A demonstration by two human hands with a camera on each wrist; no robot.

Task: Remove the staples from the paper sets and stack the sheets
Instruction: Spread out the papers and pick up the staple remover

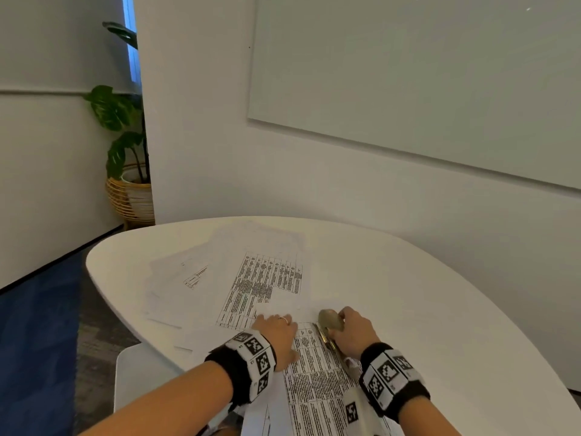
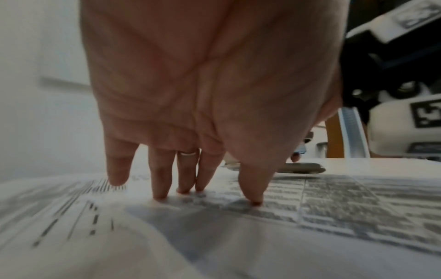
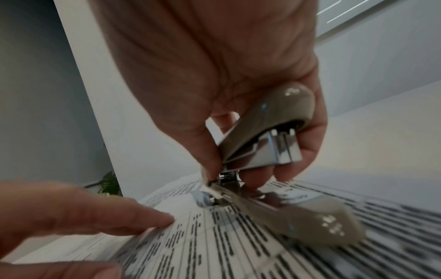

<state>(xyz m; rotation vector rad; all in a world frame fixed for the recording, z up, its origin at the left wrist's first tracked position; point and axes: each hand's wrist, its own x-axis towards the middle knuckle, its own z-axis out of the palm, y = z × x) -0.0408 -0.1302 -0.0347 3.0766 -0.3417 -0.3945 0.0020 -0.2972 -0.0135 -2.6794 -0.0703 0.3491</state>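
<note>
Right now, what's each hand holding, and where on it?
Right hand grips the staple remover by its upper handle. Left hand holds nothing; straight fingertips press the printed sheet.

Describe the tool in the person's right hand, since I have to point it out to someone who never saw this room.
Start at the white table, then find the printed sheets at its near edge. At the sheets' right side the right hand grips a staple remover: glossy beige handles, shiny metal claws. It is the only hard, shiny thing among flat paper.
</note>
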